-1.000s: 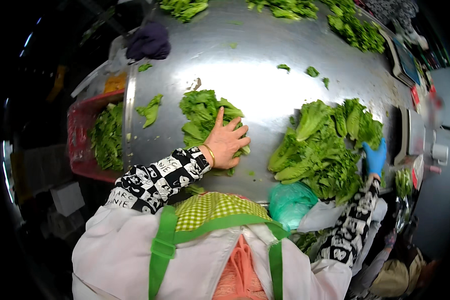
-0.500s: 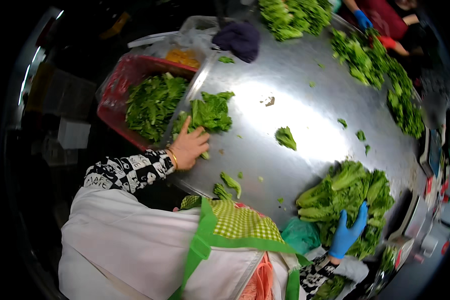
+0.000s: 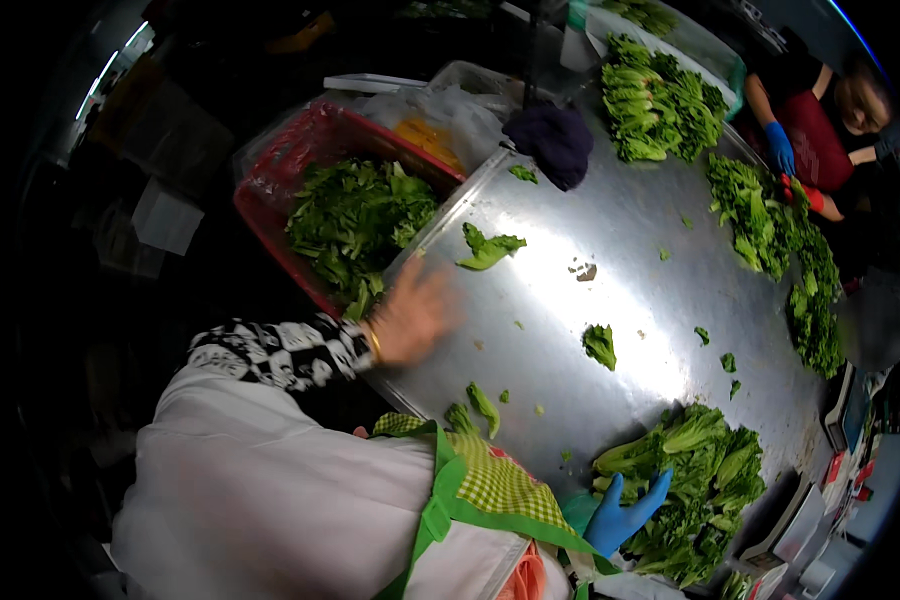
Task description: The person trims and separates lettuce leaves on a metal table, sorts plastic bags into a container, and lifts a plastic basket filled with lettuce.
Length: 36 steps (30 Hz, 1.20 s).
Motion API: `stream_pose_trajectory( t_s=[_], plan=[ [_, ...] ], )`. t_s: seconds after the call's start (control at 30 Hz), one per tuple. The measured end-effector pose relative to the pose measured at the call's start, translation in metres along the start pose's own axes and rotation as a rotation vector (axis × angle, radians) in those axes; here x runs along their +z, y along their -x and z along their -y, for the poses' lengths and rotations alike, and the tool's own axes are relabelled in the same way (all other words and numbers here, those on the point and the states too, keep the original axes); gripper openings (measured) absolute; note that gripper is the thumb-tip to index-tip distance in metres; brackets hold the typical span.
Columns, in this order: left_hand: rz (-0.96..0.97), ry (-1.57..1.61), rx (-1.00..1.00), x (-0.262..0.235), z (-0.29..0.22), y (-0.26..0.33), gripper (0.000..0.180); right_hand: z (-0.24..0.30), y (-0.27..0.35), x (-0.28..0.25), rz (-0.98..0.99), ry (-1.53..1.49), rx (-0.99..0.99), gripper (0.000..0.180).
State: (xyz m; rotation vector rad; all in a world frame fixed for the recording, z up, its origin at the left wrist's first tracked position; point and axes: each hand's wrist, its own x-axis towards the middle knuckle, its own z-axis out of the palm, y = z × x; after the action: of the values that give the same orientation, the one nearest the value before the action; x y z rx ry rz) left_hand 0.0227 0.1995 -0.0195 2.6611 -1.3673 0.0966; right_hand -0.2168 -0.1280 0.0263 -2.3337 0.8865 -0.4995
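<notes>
Moved to the edge of the lettuce, the right hand is spread, the blurred left hand unreadable.

Motion blur smears the left hand, while the gloved fingers of the right hand look fairly crisp. To the right of the smeared fingers, white glare streaks diagonally across the steel table, and a soft shadow edges the lettuce just beyond the gloved fingertips. Far left of all the fingers, everything sinks toward black around thin, pale strip lights, and fisheye distortion curves the outer edges.
</notes>
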Motion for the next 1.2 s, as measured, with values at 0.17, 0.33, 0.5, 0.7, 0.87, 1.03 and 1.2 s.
stream_pose_trajectory(
  t_s=[0.17,0.33,0.5,0.7,0.87,1.03,1.2],
  plan=[
    [0.320,0.937,0.612,0.118,-0.117,-0.003,0.033,-0.043,0.019,0.052,-0.245,0.645,-0.137,0.081],
    [-0.011,0.738,1.048,0.122,-0.101,-0.043,0.017,-0.038,0.013,0.069,-0.336,0.881,-0.123,0.086],
    [-0.292,0.262,0.695,0.103,-0.037,-0.091,0.012,-0.053,0.005,0.082,-0.427,0.760,-0.181,0.083],
    [-0.145,0.116,-0.077,0.069,0.055,-0.125,0.003,-0.009,-0.005,0.083,-0.611,0.753,-0.228,0.053],
    [0.023,0.230,0.109,0.067,0.004,-0.086,0.023,0.032,-0.011,0.067,-0.691,0.707,-0.275,0.035],
    [-0.091,0.371,0.344,0.099,-0.081,0.008,0.079,0.028,-0.014,0.074,-0.552,0.663,-0.390,0.034],
    [-0.202,0.508,0.492,0.121,-0.096,0.013,0.056,0.016,-0.018,0.089,-0.365,0.622,-0.463,0.033]
  ],
)
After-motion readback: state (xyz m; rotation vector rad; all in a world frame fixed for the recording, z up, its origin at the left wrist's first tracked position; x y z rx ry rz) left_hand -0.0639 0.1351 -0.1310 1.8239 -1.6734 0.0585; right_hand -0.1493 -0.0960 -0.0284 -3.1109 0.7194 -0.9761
